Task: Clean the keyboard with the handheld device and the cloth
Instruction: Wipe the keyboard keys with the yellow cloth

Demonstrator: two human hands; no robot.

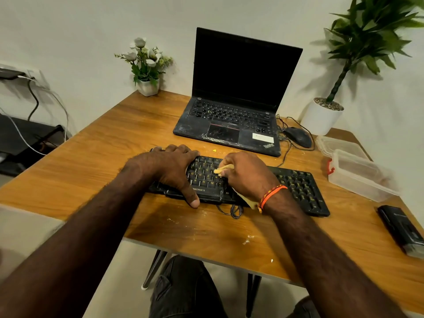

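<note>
A black keyboard [298, 187] with yellow letters lies across the middle of the wooden desk [114, 143]. My left hand [169, 168] lies over its left end, fingers spread across the far edge and thumb on the front edge. My right hand [247, 175] grips a yellow cloth [223, 169] and presses it onto the keys near the middle. A tail of the cloth sticks out under my wrist. A black handheld device [401, 228] lies at the desk's right edge, away from both hands.
A dusty open laptop [229, 120] stands behind the keyboard, with a black mouse [298, 137] and its cable beside it. A clear plastic box [360, 177] and its lid sit at the right. Two potted plants stand at the back. White crumbs dot the front of the desk.
</note>
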